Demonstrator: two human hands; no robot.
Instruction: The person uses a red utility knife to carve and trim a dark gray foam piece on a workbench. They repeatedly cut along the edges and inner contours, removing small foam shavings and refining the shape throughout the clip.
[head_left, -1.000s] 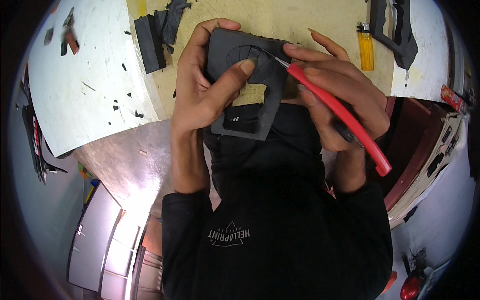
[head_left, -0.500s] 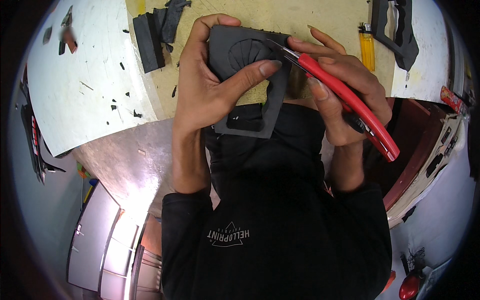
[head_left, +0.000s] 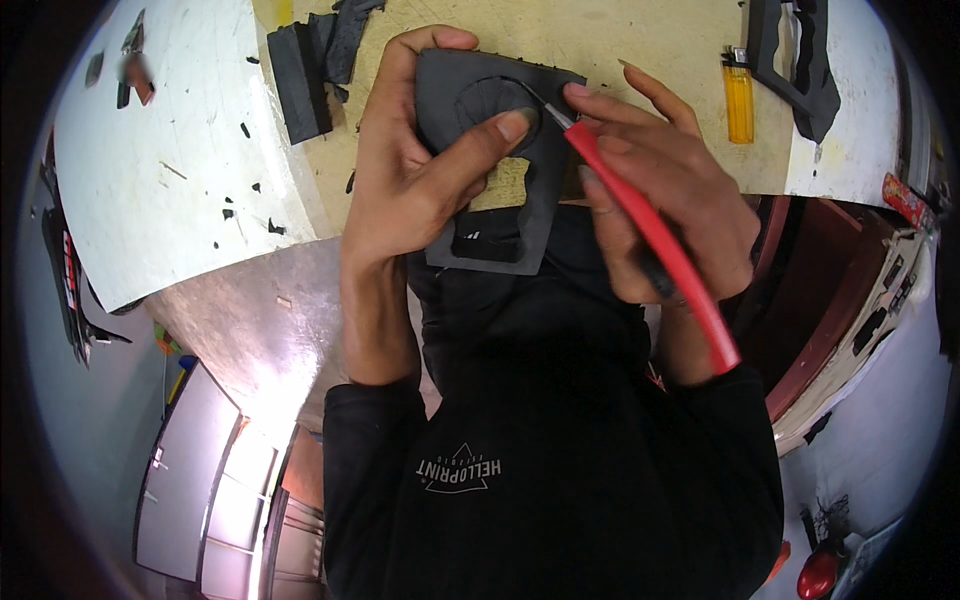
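Note:
My left hand [head_left: 415, 190] is closed round a dark grey foam piece [head_left: 540, 215] at the table's near edge. Its thumb presses on the face, beside a round outline [head_left: 485, 100] scored with several curved lines. Below the circle is a cut-out opening with a wavy right edge. In my right hand [head_left: 675, 190] is a red utility knife [head_left: 665, 245], its thin tip on the upper right of the circle's outline. The index finger rests by the foam's right corner, and the little finger sticks out.
A dark foam block [head_left: 298, 85] and offcuts lie at the back left. Small black scraps [head_left: 275, 227] dot the white left part of the table. A yellow lighter [head_left: 739, 100] and another cut foam piece [head_left: 815, 90] are at the back right.
The knife has turned steeper, its handle end swinging left and toward me. Its tip has shifted slightly left along the circle's edge. My left hand and the foam have barely moved.

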